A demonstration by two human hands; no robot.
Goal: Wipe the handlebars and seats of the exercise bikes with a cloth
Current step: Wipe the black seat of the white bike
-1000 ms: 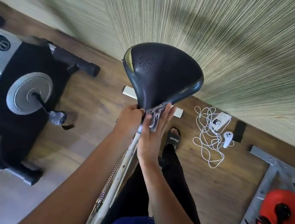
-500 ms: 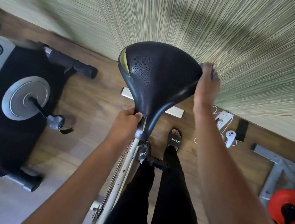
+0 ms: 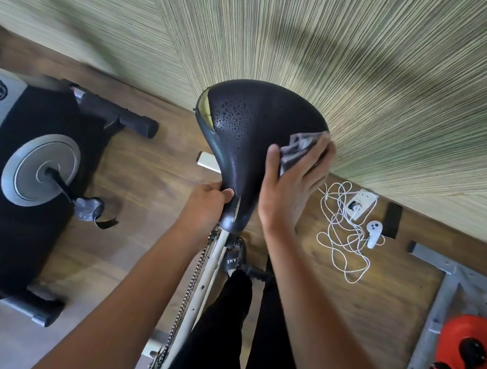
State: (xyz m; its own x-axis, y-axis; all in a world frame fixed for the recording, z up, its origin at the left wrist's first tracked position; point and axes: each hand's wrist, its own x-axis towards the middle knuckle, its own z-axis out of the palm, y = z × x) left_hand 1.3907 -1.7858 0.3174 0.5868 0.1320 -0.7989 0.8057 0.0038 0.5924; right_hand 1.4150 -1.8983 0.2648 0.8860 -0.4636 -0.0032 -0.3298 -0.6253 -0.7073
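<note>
Head view. The black perforated seat stands at picture centre. Its long axis runs from the broad rear, next to the striped wall, to the narrow nose, which points toward the person. The left hand grips the nose from the left, fingers curled round it. The right hand holds a bunched grey cloth against the seat's right rear edge, thumb on the top face and fingers wrapped over the cloth. Below the nose a white frame tube and a chain descend. On the wooden floor are a black-and-silver exercise bike at left, a red bike at right, and a tangled white cable between the seat and the red bike.
</note>
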